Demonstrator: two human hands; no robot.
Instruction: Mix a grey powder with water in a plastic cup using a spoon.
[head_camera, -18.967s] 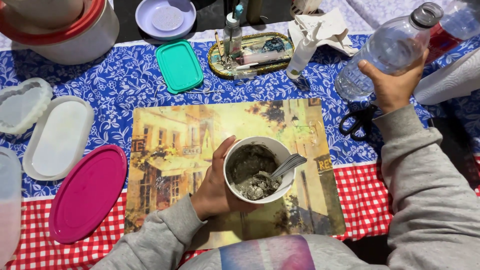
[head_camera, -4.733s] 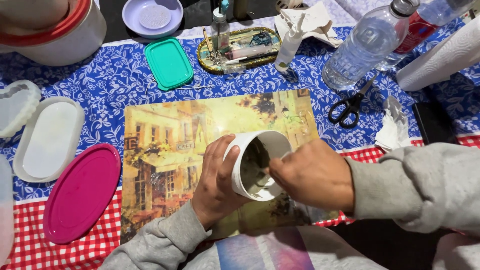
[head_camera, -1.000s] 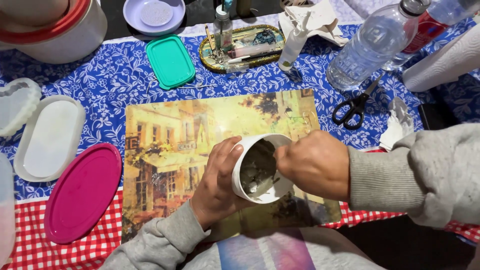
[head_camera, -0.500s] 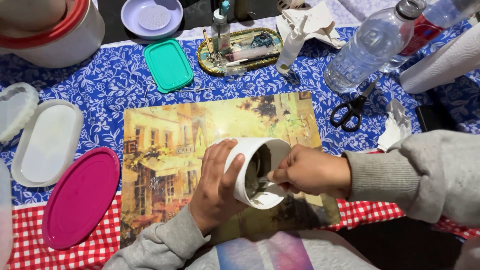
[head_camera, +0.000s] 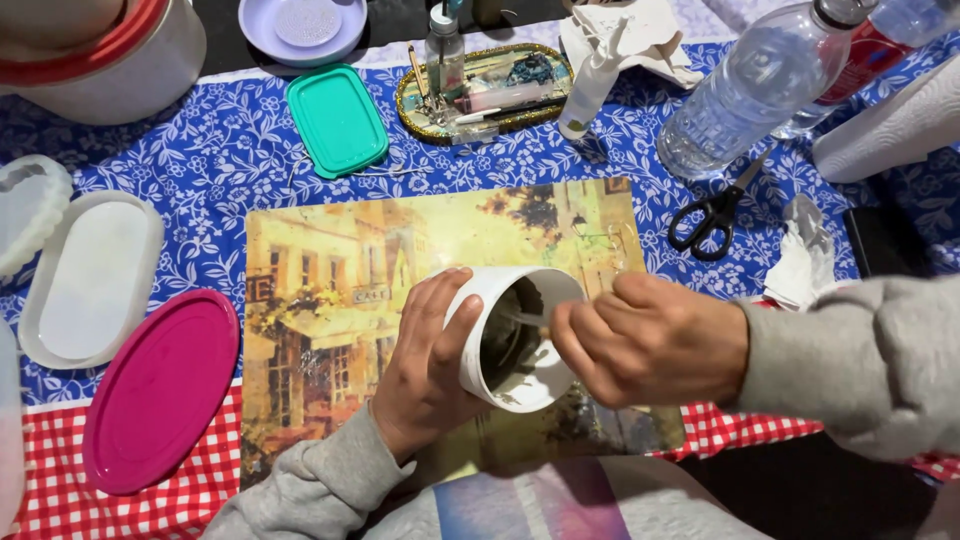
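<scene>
My left hand (head_camera: 425, 370) grips a small white cup (head_camera: 480, 305), tilted so its mouth faces right. Grey paste coats the cup's inside (head_camera: 510, 335). My right hand (head_camera: 650, 340) is closed on a thin stirring tool whose visible end (head_camera: 525, 318) reaches into the cup. The tool's handle is hidden in my fingers. Both hands are over a placemat with a painted street scene (head_camera: 340, 270), which lies on a blue flowered cloth.
A pink oval lid (head_camera: 160, 390) and white oval moulds (head_camera: 90, 275) lie at left. A teal lid (head_camera: 335, 120), a gold-rimmed tray of small tools (head_camera: 485, 90), a clear water bottle (head_camera: 745, 95), black scissors (head_camera: 710, 215) and crumpled tissue (head_camera: 805, 260) sit beyond the mat.
The water bottle my right hand held at first now stands on the table, and that hand now stirs inside the cup. In the last second the right hand has shifted slightly right; the cup stays tilted.
</scene>
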